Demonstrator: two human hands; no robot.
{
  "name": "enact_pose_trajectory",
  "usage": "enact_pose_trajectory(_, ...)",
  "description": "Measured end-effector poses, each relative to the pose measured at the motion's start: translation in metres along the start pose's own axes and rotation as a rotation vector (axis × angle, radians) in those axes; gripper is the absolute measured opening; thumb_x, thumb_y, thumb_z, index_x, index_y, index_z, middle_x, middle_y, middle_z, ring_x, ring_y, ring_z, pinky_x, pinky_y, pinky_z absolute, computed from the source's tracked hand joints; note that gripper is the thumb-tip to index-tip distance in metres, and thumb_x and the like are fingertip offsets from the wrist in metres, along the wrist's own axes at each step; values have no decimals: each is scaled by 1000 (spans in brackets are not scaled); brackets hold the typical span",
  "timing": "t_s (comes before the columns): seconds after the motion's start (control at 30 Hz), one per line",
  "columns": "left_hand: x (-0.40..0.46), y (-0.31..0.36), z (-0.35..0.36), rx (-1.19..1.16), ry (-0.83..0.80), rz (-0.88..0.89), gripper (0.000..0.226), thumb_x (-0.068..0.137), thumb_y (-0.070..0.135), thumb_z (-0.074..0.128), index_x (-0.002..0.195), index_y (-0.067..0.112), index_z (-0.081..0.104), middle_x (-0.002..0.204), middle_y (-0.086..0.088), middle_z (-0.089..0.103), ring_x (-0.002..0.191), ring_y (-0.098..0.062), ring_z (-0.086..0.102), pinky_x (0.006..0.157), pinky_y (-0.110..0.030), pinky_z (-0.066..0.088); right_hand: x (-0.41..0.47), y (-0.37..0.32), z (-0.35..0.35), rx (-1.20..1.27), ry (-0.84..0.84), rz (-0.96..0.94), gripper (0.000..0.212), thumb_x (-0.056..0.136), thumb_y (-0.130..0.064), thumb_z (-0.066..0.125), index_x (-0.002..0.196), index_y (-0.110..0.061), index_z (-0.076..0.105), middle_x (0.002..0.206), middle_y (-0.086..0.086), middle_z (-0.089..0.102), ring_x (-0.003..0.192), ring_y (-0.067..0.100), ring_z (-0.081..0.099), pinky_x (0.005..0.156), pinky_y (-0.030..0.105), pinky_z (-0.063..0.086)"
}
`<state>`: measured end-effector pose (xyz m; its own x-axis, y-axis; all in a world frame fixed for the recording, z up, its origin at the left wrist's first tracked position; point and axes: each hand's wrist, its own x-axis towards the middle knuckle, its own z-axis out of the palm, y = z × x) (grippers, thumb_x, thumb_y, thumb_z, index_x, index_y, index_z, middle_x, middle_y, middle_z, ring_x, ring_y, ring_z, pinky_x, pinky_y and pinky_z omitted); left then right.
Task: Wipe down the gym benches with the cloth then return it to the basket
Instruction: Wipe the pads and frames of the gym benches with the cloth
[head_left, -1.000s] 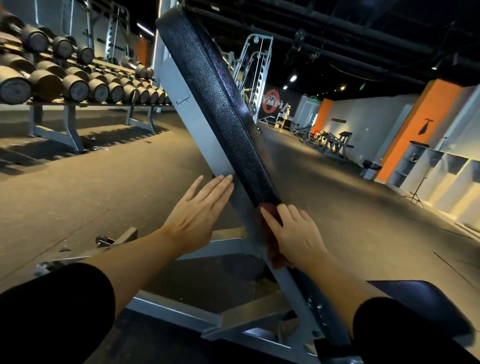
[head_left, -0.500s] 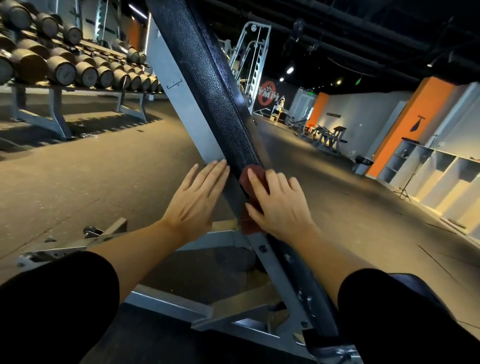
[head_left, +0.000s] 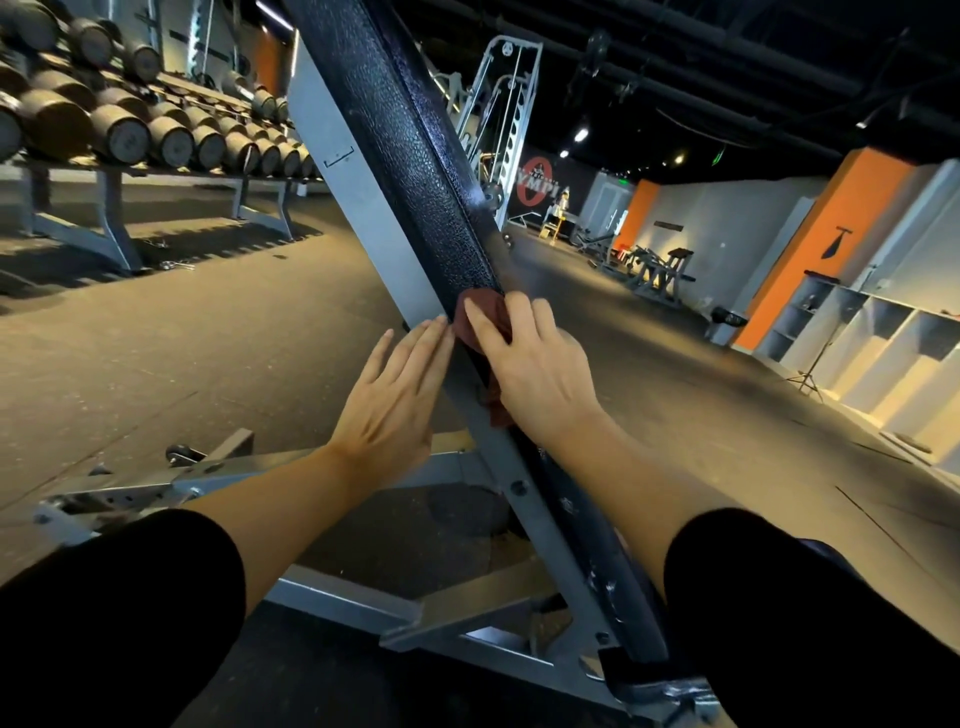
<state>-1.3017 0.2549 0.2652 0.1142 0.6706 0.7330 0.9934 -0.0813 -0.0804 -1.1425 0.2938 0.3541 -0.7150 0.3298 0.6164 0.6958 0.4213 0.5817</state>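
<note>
An inclined gym bench runs up through the middle of the view, its black padded backrest (head_left: 415, 156) mounted on a grey steel frame (head_left: 358, 208). A dark red cloth (head_left: 480, 325) lies on the side edge of the pad. My right hand (head_left: 535, 364) presses flat on the cloth with its fingers straight, and part of the cloth hangs out below the palm. My left hand (head_left: 395, 395) rests flat with straight fingers against the grey frame, just left of the cloth. No basket is in view.
A long dumbbell rack (head_left: 156, 135) stands at the left on the rubber floor (head_left: 182, 338). A cable machine (head_left: 498, 114) rises behind the bench. White cubby shelves (head_left: 883, 338) and an orange wall (head_left: 810, 244) line the right side, with other benches (head_left: 660, 270) far back.
My right hand has slid the cloth up along the edge of the pad. My left hand stays flat on the frame, and the view has shifted closer to the bench.
</note>
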Motion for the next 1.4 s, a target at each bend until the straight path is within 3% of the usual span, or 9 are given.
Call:
enact_pose_trajectory(0.27,-2,15,10,-28,-26,41,102,62,15,74,151,5,26,158,-15,22,143,-29,17,116,-51,21,-64,9,30,34,-113,38,60,76,-19,57,135,-13,53,114,18,53,89,32,50,52,33,49)
enact_pose_trajectory(0.4,-12,25,16,-49,-77,108,95,66,17,69,150,5,28,158,-15,23,143,-30,20,116,-52,23,-131,16,39,54,-346,66,83,62,-15,83,138,-12,50,110,16,49,84,32,51,44,32,47)
enact_pose_trajectory(0.5,-18,27,21,-112,-103,142,90,68,11,63,150,6,26,158,-14,23,144,-30,20,116,-50,23,-150,14,30,120,-499,50,76,76,-14,75,144,-13,42,118,15,46,92,31,52,44,30,42)
enact_pose_trajectory(0.67,-20,38,22,-157,-155,150,98,69,14,66,153,6,16,161,-12,12,146,-28,14,119,-45,11,-101,10,20,92,-138,85,73,72,-22,72,139,-7,48,105,16,51,84,29,55,47,29,46)
enact_pose_trajectory(0.77,-17,54,23,-225,-126,113,98,68,16,71,151,4,21,160,-13,14,144,-28,16,118,-42,12,-88,8,31,110,-178,119,74,82,-27,65,147,-6,37,107,16,51,89,30,54,55,35,51)
enact_pose_trajectory(0.97,-33,70,36,-271,-141,231,72,67,9,69,136,6,50,158,-17,19,143,-32,19,115,-49,18,-166,17,59,85,-291,59,84,67,-18,76,143,-6,42,105,16,46,82,31,50,51,36,48)
enact_pose_trajectory(1.1,-38,81,43,-290,-167,174,80,71,10,66,145,4,38,159,-15,17,145,-31,18,118,-48,20,-193,13,60,134,-301,89,81,59,-11,85,133,-4,54,98,16,49,75,30,53,39,31,45)
enact_pose_trajectory(1.23,-33,97,43,-389,-127,79,93,66,9,75,147,2,30,155,-18,25,141,-34,26,116,-50,27,-152,11,51,183,-98,127,73,72,-21,76,138,-6,49,102,16,52,82,29,54,50,32,48)
enact_pose_trajectory(1.4,-44,124,62,-583,-51,-103,88,68,6,64,147,-2,28,154,-19,24,140,-35,29,114,-47,31,-147,10,70,128,-136,140,71,75,-32,75,138,-7,51,103,16,53,82,29,54,57,34,48)
